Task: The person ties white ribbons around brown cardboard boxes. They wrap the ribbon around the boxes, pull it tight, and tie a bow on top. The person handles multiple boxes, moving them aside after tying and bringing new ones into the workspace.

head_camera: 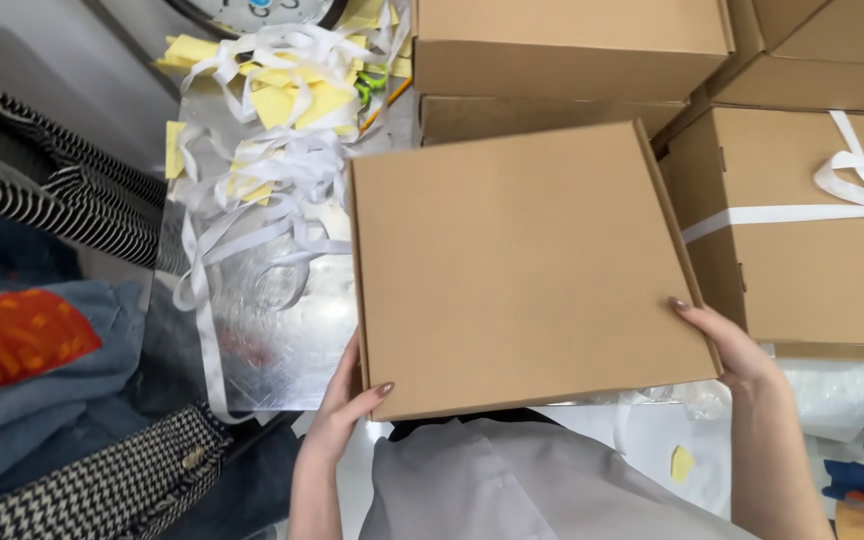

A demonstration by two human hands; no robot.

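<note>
Both hands are gripping the plain cardboard box point(522, 265) w/ lid closed: left hand point(344, 400) is pinching the near-left corner, thumb on top, & right hand point(727, 345) is clasping the near-right edge, fingers curled round it. Box is sitting over the silvery tabletop point(272, 340), just beside a ribbon-tied box point(802, 270), w/ white ribbon scraps point(272, 150) piling at far left.

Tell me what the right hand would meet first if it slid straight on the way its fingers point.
The right hand points up-left along the plain box it grips, so it would ride over that lid first; depth beyond is unclear.
</note>
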